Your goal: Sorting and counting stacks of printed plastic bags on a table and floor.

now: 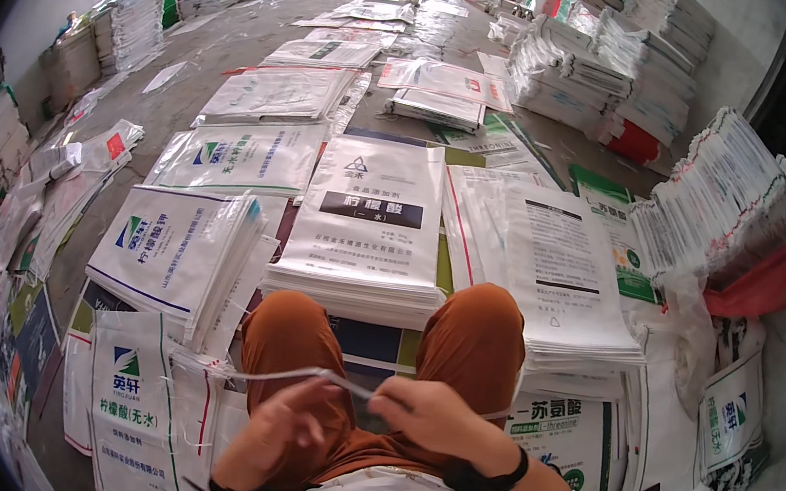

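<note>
A thin white plastic strip [271, 375] runs across above my lap. My right hand [427, 412] pinches it near the middle, and its tail [500, 416] shows past that hand. My left hand [285, 421] is at the strip too, thumb and forefinger closed at it and the other fingers loosely curled. Between and beyond my knees lies a neat stack of white printed sacks [372, 214]. To its right is another white sack stack [567, 267], its top sack covered in small print. On the left sits a stack of white sacks with blue print [166, 252].
More flat sack piles [279, 94] stretch away along the floor [192, 44]. Tall bundles [571, 71] stand at the right wall, with a leaning bundle [713, 197] and a red sheet [773, 268] nearer. A white and green sack [138, 401] lies by my left arm.
</note>
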`<state>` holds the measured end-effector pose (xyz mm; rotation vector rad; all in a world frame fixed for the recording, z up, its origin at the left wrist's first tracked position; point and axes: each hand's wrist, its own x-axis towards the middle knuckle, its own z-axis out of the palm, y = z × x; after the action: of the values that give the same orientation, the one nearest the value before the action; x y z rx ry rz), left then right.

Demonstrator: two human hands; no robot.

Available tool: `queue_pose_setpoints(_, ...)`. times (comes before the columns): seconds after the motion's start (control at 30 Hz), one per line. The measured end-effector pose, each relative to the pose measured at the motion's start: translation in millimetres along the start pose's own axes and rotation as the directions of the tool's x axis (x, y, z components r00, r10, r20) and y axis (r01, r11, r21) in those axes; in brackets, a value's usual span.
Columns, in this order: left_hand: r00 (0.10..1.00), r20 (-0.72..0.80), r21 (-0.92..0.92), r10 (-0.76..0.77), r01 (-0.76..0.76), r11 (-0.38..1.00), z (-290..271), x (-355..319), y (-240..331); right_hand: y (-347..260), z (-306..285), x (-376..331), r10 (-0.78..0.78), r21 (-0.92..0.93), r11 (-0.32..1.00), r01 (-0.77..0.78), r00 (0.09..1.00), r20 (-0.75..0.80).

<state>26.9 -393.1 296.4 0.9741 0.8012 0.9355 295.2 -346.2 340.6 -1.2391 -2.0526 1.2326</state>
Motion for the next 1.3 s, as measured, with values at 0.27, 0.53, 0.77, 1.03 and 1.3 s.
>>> queue_pose_setpoints(0.27, 0.92, -0.371, 0.13, 0.13, -0.087, 0.988, 18.7, 21.8, 29.4, -6.9, -1.9, 5.0, -0.023, -0.102, 0.993, 0.054, 0.959, 0.282)
queue_pose_setpoints(0.53, 0.75, -0.64, -0.168, 0.169, -0.352, 0.921, -73.9, 0.5, 14.5, 6.5, -22.9, -6.1, 0.036, -0.013, 0.999, -0.034, 0.993, 0.109)
queue_pose_setpoints(0.77, 1.0, -0.007, -0.026, 0.027, -0.027, 0.999, 19.0, 15.2, -5.7, -0.4, 18.4, 12.4, -0.134, 0.007, 0.991, 0.135, 0.983, 0.127)
queue_pose_setpoints(1.03, 0.823, -0.527, -0.142, 0.212, -0.331, 0.933, -52.5, 3.8, 12.3, 15.0, -13.8, -9.6, -0.053, -0.03, 0.998, 0.057, 0.99, 0.133)
queue_pose_setpoints(1.3, 0.499, -0.85, -0.16, 0.168, -0.549, 0.821, -129.9, -47.6, 18.8, 19.2, -63.9, -40.9, -0.041, -0.075, 0.997, 0.036, 0.997, -0.07)
